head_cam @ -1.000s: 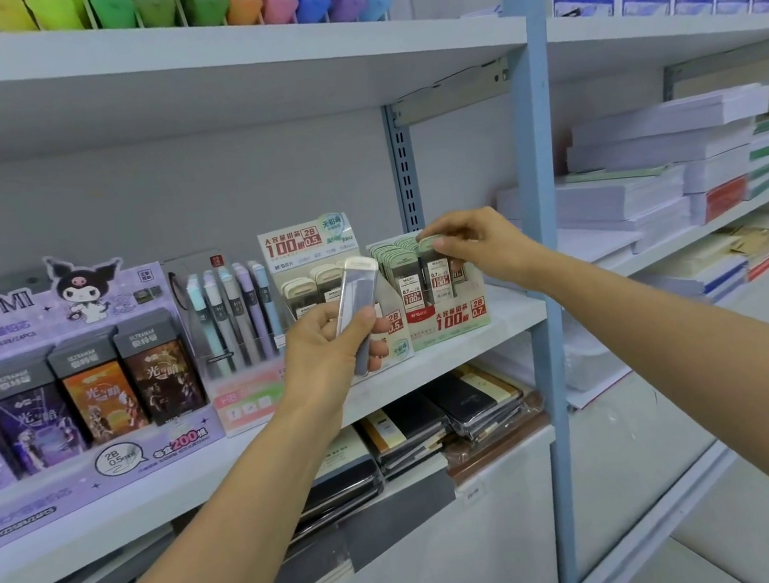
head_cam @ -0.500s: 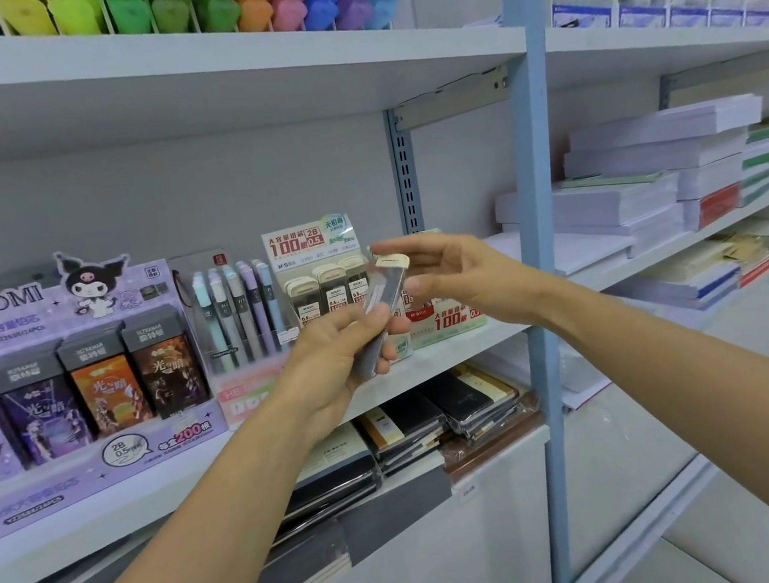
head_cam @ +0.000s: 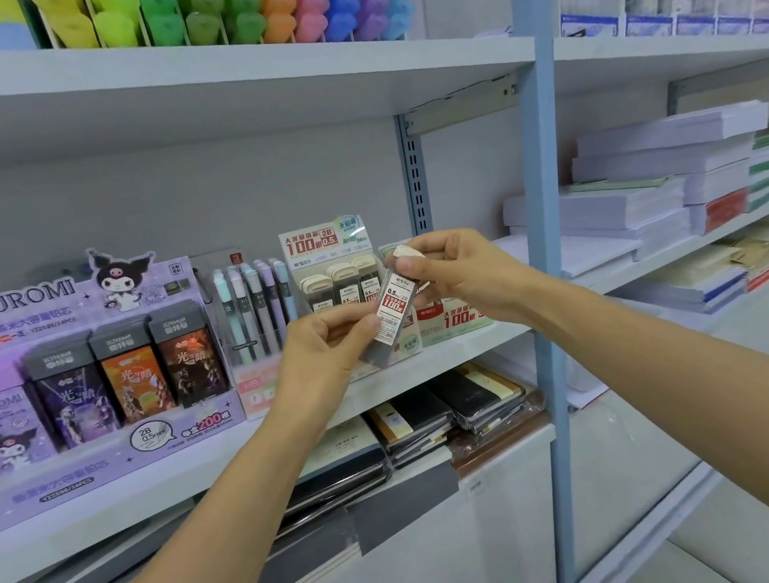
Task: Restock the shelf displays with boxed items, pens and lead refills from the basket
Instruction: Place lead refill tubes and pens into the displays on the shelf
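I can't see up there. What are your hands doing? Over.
Left hand and right hand both grip one lead refill case. Tilted, before the 2B 0.5 display. Nothing blocking.

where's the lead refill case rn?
Head view, centre: the lead refill case is tilted, left hand gripping its lower end, right hand pinching its cap, just in front of the 2B 0.5 refill display, right of the pen rack.
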A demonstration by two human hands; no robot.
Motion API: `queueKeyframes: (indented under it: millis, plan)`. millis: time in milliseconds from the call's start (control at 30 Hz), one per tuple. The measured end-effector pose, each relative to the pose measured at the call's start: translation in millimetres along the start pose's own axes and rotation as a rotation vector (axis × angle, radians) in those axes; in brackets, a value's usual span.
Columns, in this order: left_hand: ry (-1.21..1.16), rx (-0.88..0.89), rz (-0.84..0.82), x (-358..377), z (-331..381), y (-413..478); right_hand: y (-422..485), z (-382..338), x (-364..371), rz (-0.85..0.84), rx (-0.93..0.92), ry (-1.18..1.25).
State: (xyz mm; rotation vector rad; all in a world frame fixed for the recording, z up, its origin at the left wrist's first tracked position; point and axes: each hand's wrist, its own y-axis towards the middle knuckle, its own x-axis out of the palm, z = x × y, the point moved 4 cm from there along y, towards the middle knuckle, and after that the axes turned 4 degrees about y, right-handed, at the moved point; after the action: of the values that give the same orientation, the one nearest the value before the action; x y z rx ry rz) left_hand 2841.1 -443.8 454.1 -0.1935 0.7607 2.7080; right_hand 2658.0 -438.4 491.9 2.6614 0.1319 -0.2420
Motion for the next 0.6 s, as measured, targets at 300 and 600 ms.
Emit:
queueKeyframes:
  millis: [300, 600]
  plan:
    - [1.291, 0.37, 0.038, -16, -21, -9, 25, -25, -28, 0.308, -0.206, -0.262]
    - [1.387, 0.405, 0.074, -24, -24, -16, 57, -5, 5, 0.078, -0.145, -0.66]
